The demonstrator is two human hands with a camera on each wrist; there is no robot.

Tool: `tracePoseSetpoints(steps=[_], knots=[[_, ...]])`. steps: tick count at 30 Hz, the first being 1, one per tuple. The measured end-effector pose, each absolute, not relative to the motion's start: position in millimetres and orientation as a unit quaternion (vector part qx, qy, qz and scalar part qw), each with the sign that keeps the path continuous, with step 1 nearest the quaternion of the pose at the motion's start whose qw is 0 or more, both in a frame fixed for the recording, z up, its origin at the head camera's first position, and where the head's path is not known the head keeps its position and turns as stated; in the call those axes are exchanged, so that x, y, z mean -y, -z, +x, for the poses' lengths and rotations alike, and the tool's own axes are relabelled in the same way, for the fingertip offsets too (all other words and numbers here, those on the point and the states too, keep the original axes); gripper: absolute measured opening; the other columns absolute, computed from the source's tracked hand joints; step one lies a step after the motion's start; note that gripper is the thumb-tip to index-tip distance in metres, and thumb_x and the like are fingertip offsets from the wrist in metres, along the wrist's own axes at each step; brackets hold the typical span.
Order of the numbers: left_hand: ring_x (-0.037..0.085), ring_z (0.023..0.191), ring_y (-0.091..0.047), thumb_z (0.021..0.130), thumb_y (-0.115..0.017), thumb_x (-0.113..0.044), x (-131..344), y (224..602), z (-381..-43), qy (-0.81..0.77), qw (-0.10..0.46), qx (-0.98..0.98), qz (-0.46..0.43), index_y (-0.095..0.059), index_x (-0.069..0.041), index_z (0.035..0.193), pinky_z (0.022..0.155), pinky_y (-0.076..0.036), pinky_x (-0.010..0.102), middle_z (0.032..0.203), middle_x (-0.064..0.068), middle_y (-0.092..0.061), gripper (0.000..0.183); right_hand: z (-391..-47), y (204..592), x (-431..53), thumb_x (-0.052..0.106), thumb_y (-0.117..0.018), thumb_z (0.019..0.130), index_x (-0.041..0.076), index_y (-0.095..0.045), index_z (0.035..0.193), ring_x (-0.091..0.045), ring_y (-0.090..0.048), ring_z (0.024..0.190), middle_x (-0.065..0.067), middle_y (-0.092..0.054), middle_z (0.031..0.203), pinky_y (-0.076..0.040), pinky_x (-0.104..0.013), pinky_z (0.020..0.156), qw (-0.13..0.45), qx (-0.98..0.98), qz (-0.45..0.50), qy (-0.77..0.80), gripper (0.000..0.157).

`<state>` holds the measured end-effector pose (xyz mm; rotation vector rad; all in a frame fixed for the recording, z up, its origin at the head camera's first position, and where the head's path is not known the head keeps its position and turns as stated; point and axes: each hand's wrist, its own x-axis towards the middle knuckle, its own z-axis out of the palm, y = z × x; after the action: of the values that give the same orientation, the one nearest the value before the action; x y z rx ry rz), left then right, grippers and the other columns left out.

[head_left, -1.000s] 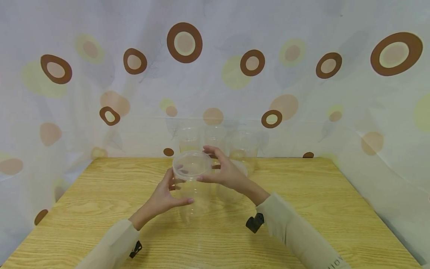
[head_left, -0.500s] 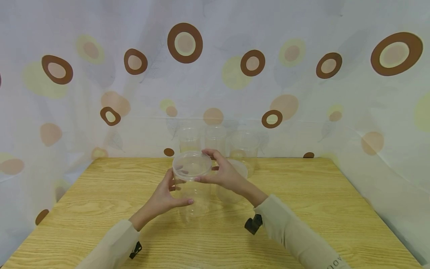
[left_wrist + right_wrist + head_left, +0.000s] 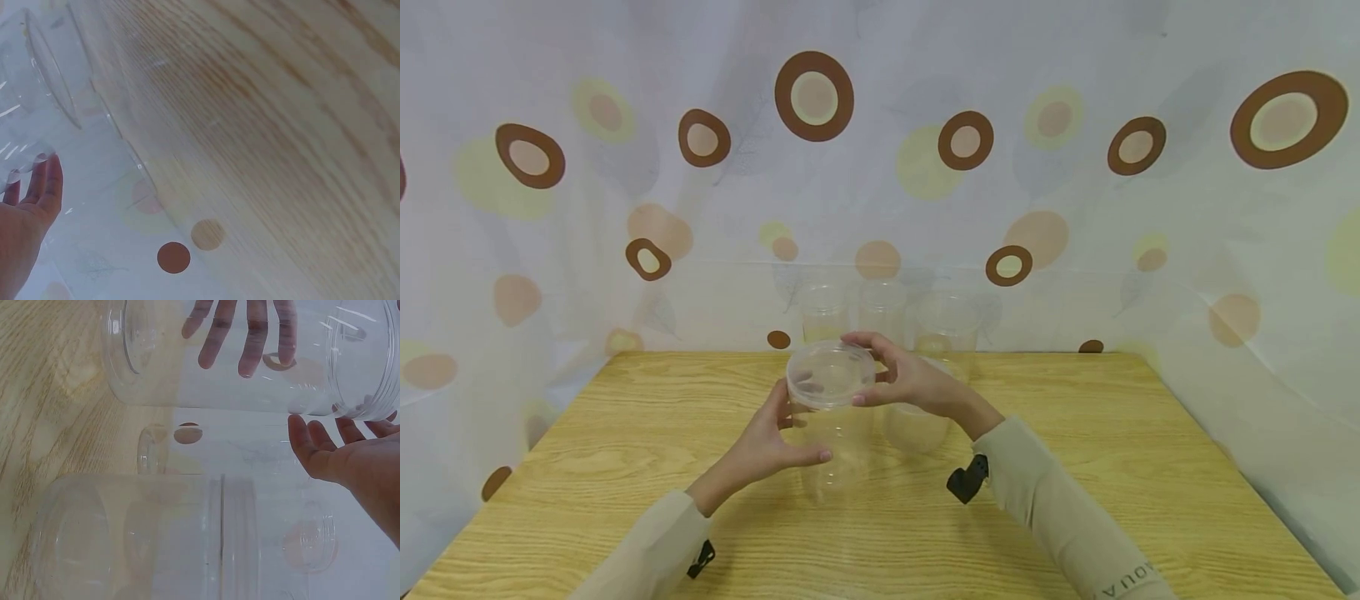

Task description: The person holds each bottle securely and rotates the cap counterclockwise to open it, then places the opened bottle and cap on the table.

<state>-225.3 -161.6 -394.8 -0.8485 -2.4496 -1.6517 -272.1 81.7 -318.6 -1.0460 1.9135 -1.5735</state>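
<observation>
A tall clear plastic jar (image 3: 837, 454) stands upright in front of me, with a clear lid (image 3: 831, 372) on top. My left hand (image 3: 765, 440) grips the jar's body from the left, thumb in front and fingers behind; those fingers show through the wall in the right wrist view. At the top, my right hand (image 3: 913, 385) holds the lid's rim between thumb and fingers. A second lidded jar (image 3: 917, 432) stands just right of the held one, partly behind my right hand. In the left wrist view only part of my left hand (image 3: 32, 209) shows.
Behind, near the patterned curtain (image 3: 880, 167), are several more clear jars: a narrow jar (image 3: 824, 312), another narrow jar (image 3: 882, 304) and a wider jar (image 3: 947, 321). All stand on the wooden table (image 3: 662, 417). Their clear walls overlap and are hard to separate.
My right hand's fingers have shifted around the lid's rim, the thumb a little to the right and the fingertips leftward. The left hand and the jar stay nearly in place.
</observation>
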Motion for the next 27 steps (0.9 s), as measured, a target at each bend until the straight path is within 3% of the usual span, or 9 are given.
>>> tracePoseSetpoints(steps=[4,10,13,19,27], knots=[[0.031,0.118,-0.047,0.068,-0.081,-0.017,161.4,394.6,-225.5,0.535,0.036,0.799,-0.272,-0.018,-0.029,0.142,0.091,-0.042,0.054,0.137,0.006,-0.038,0.098,-271.1,319.5,-81.5,0.025,-0.073,0.078,0.021,-0.019,0.144,-0.036,-0.045,0.117,-0.008,-0.029,0.141,-0.049,-0.039,0.088,0.218,-0.693,-0.377,0.574,0.086],[0.032,0.117,-0.048,0.069,-0.081,-0.017,161.4,394.7,-225.6,0.536,0.038,0.801,-0.265,-0.018,-0.032,0.142,0.092,-0.041,0.055,0.137,0.005,-0.036,0.097,-263.5,321.6,-79.0,0.025,-0.073,0.078,0.030,-0.022,0.141,-0.023,-0.035,0.127,0.004,-0.028,0.144,-0.042,-0.041,0.096,0.163,-0.729,-0.356,0.562,0.082],[0.032,0.117,-0.048,0.069,-0.081,-0.017,161.6,394.9,-225.6,0.536,0.045,0.801,-0.263,-0.018,-0.032,0.142,0.091,-0.041,0.056,0.138,0.006,-0.035,0.098,-257.4,322.4,-75.6,0.028,-0.074,0.077,0.032,-0.023,0.140,-0.022,-0.035,0.127,0.004,-0.026,0.145,-0.042,-0.042,0.096,0.134,-0.746,-0.328,0.564,0.081],[0.034,0.119,-0.046,0.069,-0.080,-0.018,161.1,394.7,-226.1,0.538,0.055,0.800,-0.259,-0.018,-0.032,0.142,0.091,-0.041,0.056,0.139,0.005,-0.033,0.097,-244.1,322.5,-63.4,0.031,-0.077,0.072,0.026,-0.021,0.142,-0.031,-0.046,0.116,-0.001,-0.026,0.144,-0.048,-0.040,0.086,0.093,-0.765,-0.265,0.579,0.089],[0.034,0.120,-0.045,0.070,-0.080,-0.018,160.6,397.5,-227.5,0.542,0.058,0.799,-0.255,-0.018,-0.024,0.143,0.092,-0.040,0.057,0.141,0.011,-0.032,0.096,-240.3,323.8,-54.6,0.030,-0.079,0.071,0.019,-0.024,0.142,-0.030,-0.047,0.114,-0.003,-0.033,0.138,-0.044,-0.040,0.091,0.056,-0.789,-0.247,0.560,0.091]])
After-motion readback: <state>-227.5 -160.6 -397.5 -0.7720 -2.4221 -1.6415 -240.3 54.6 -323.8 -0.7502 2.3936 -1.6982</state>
